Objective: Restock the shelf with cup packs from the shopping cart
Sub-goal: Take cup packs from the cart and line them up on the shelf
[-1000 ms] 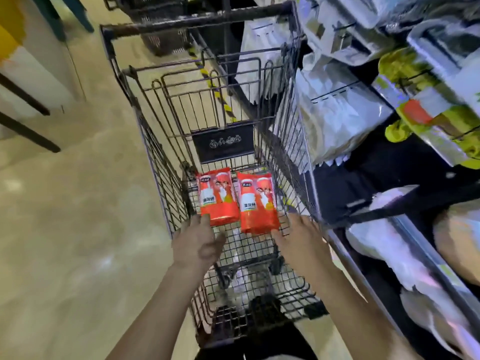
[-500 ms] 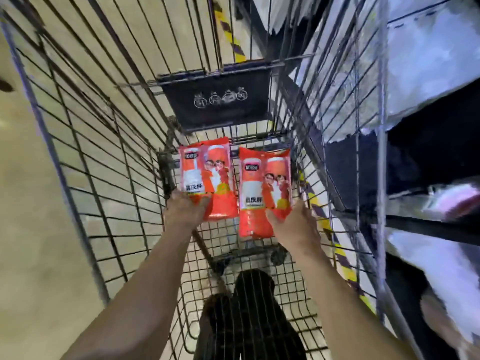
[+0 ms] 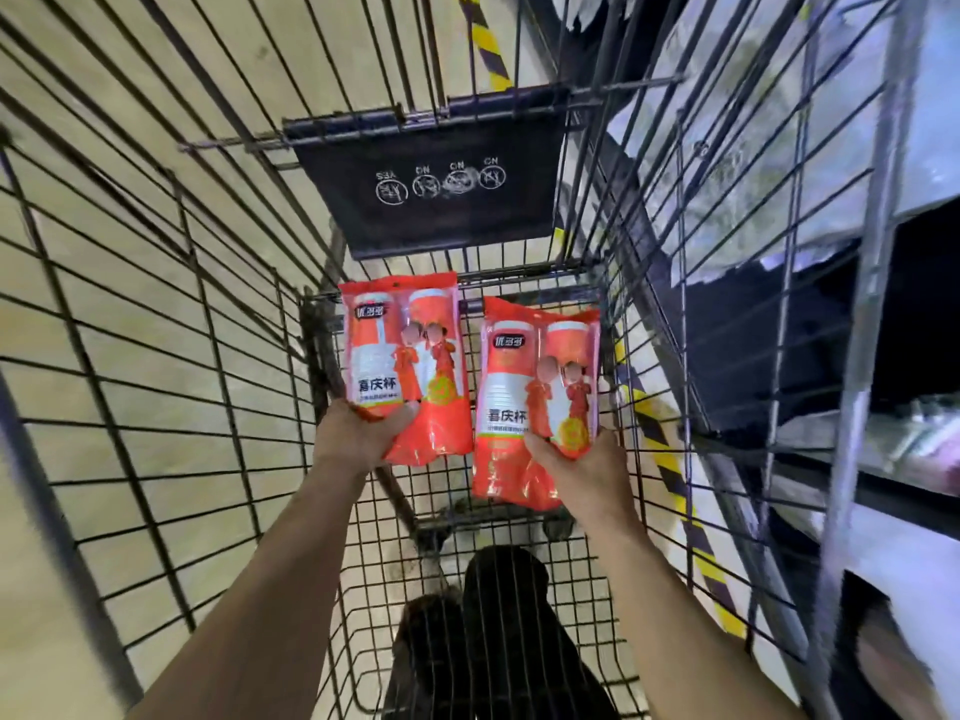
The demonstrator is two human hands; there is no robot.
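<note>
Pale beige glossy floor (image 3: 36,641) fills left side. Yellow-and-black striped hazard tape (image 3: 670,470) runs along floor, just beside base of dark metal store shelving (image 3: 753,356) at right. Pale silvery plastic-wrapped goods (image 3: 779,148) on upper tier, blurred. Lower tiers shadowed.

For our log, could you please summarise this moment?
left hand: grips left red plastic cup pack; right hand: grips right red plastic pack
</note>
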